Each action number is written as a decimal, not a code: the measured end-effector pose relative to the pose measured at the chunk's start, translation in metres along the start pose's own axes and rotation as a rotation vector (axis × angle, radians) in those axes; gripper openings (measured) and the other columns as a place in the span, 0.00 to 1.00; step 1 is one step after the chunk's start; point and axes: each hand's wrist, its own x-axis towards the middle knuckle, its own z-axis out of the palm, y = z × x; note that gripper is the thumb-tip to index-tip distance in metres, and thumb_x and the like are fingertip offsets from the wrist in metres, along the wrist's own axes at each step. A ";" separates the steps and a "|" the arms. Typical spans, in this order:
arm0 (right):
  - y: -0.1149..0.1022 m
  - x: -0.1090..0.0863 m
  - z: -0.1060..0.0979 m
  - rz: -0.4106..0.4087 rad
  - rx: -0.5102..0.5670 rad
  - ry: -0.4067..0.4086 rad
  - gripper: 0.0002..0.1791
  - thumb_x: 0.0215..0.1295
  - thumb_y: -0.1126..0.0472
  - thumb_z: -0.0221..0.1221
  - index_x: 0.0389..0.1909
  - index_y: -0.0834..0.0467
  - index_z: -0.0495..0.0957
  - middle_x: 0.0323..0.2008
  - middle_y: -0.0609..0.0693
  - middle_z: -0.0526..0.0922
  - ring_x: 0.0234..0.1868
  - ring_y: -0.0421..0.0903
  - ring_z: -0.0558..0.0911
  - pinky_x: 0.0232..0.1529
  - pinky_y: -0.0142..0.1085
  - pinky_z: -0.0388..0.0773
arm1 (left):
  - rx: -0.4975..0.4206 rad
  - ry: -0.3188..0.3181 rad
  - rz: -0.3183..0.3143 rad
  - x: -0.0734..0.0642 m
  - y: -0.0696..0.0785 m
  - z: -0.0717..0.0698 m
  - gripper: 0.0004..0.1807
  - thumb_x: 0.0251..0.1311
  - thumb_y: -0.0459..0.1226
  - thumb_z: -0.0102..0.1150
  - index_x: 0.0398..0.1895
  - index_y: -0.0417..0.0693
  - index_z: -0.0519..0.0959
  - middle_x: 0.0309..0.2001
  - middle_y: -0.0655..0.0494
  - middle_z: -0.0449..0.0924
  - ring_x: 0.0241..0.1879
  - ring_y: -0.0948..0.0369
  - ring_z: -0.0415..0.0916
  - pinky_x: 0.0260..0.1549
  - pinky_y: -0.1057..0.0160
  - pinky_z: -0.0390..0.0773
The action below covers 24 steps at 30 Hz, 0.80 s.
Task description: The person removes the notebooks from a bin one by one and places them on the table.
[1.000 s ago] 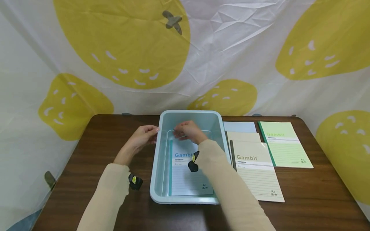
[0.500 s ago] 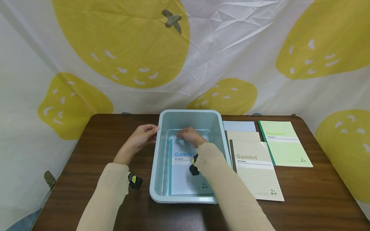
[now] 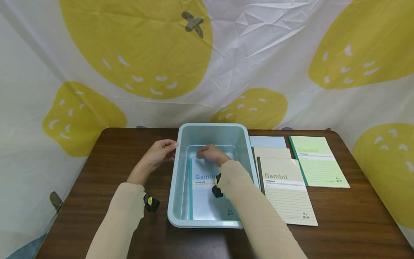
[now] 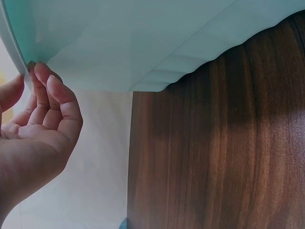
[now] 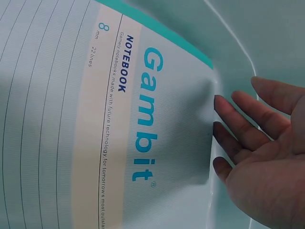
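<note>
A pale blue plastic bin (image 3: 211,133) stands mid-table. Flat on its floor lies a blue Gambit notebook (image 3: 208,203) with a teal spine on the left. My left hand (image 3: 158,151) pinches the bin's left rim; the left wrist view shows the thumb and the fingertips (image 4: 42,71) on either side of it. Inside the bin, my right hand (image 3: 213,154) is at the notebook's far edge. In the right wrist view its loosely bent fingertips (image 5: 221,105) meet that edge, palm facing the notebook.
Right of the bin, a beige notebook (image 3: 288,194) overlaps another beige one (image 3: 275,153), with a light blue notebook (image 3: 268,141) behind. A green notebook (image 3: 318,162) lies farther right. The dark wooden table (image 3: 129,223) ends at a patterned curtain (image 3: 155,111).
My right hand has come down from above the notebook to its far edge. The notebook has slid slightly toward the bin's near end. The left hand has stayed at the rim.
</note>
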 end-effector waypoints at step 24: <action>-0.025 -0.005 -0.011 -0.055 0.068 0.131 0.11 0.50 0.70 0.63 0.38 0.63 0.80 0.35 0.53 0.80 0.38 0.48 0.75 0.43 0.39 0.70 | -0.007 0.006 -0.008 0.002 -0.002 0.000 0.15 0.67 0.35 0.46 0.45 0.27 0.70 0.27 0.54 0.73 0.26 0.62 0.71 0.29 0.65 0.75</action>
